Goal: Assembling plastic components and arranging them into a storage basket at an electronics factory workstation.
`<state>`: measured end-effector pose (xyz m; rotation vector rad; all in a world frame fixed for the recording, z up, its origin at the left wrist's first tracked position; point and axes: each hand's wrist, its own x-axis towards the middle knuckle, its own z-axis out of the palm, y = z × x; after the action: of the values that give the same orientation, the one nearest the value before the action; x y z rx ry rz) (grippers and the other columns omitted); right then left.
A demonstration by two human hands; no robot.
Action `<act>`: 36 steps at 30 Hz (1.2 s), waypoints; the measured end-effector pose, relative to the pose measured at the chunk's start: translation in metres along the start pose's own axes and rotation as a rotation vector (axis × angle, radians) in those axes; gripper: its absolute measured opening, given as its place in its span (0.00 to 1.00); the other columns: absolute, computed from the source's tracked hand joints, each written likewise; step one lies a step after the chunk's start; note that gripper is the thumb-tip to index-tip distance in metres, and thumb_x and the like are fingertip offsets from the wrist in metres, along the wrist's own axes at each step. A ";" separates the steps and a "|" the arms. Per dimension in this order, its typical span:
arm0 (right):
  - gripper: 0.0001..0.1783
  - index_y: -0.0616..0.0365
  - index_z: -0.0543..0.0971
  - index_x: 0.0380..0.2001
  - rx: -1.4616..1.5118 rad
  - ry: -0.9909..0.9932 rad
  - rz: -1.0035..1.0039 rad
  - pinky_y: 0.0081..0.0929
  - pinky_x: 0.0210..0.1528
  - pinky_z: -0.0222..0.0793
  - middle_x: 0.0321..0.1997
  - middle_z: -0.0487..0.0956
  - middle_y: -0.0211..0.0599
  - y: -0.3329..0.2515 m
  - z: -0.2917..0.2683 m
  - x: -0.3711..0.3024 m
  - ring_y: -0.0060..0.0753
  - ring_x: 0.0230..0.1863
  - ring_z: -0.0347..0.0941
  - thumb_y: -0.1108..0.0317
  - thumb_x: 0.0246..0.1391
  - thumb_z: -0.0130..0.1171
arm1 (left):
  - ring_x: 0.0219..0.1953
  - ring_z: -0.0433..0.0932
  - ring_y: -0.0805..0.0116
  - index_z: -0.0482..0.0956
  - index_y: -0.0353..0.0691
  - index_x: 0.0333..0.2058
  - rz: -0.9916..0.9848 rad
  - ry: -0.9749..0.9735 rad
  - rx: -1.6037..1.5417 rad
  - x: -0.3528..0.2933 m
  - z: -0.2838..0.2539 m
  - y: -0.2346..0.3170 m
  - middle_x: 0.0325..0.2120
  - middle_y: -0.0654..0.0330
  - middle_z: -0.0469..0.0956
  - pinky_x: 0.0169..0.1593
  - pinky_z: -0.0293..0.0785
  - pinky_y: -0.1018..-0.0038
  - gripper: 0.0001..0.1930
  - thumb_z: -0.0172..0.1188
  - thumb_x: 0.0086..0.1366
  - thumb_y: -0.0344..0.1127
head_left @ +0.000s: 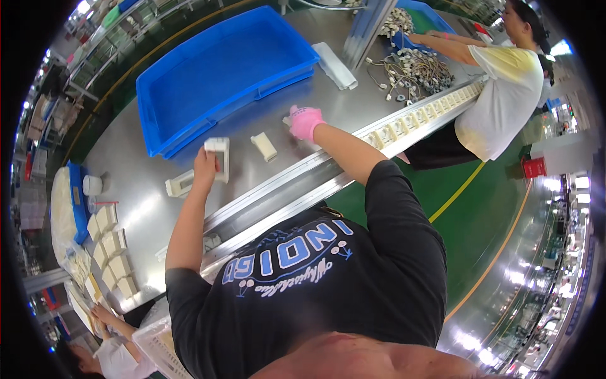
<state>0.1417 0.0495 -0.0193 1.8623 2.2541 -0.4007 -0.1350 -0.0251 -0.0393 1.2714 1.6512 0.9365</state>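
Observation:
My left hand (pixel 205 165), bare, is closed on a white plastic frame (pixel 224 165) with an open middle, held over the metal table (pixel 145 215). Just below that hand, a cream plastic piece (pixel 181 184) with a slot shows; I cannot tell whether it is separate or part of the frame. Between my hands lies a cream rectangular plastic housing (pixel 264 146). My right hand (pixel 305 124), in a pink glove, has its fingers bent together over the table. A small pale edge shows at those fingertips, too hidden to name.
A large blue tray (pixel 221 69) stands beyond my hands. A metal rail track (pixel 271 189) along the near edge carries a row of cream parts (pixel 416 120) to the right. There a co-worker (pixel 505 95) handles wired connectors (pixel 416 72). Cream blocks (pixel 112 252) and another person (pixel 120 354) are at left.

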 end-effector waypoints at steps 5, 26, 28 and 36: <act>0.20 0.63 0.71 0.33 0.891 -0.023 -0.346 0.20 0.27 0.65 0.23 0.75 0.35 0.004 -0.022 -0.005 0.25 0.27 0.72 0.58 0.42 0.56 | 0.26 0.68 0.75 0.68 0.41 0.32 -0.101 -0.020 -0.472 -0.006 0.018 0.025 0.23 0.64 0.69 0.29 0.65 0.77 0.12 0.47 0.59 0.44; 0.23 0.61 0.61 0.45 0.854 0.533 -0.555 0.31 0.24 0.65 0.22 0.73 0.41 -0.075 0.001 -0.074 0.42 0.23 0.71 0.67 0.46 0.53 | 0.35 0.73 0.71 0.57 0.42 0.48 0.203 -0.131 -0.803 -0.040 0.077 0.050 0.37 0.57 0.68 0.29 0.76 0.76 0.19 0.30 0.66 0.47; 0.22 0.62 0.60 0.45 0.931 0.496 -0.596 0.17 0.19 0.62 0.21 0.69 0.33 -0.073 0.001 -0.072 0.19 0.20 0.67 0.74 0.45 0.54 | 0.34 0.73 0.71 0.57 0.41 0.48 0.212 -0.149 -0.759 -0.040 0.076 0.050 0.37 0.57 0.68 0.30 0.75 0.77 0.19 0.31 0.66 0.48; 0.21 0.63 0.62 0.46 0.883 0.248 -0.593 0.16 0.21 0.64 0.20 0.69 0.31 -0.073 -0.024 -0.091 0.19 0.18 0.67 0.73 0.47 0.50 | 0.32 0.73 0.69 0.56 0.41 0.48 0.018 -0.266 -0.801 -0.040 0.075 0.047 0.36 0.56 0.68 0.26 0.74 0.74 0.20 0.40 0.63 0.48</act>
<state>0.0886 -0.0398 0.0385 1.5013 3.1005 -1.5378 -0.0432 -0.0490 -0.0181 0.8022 0.8985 1.2098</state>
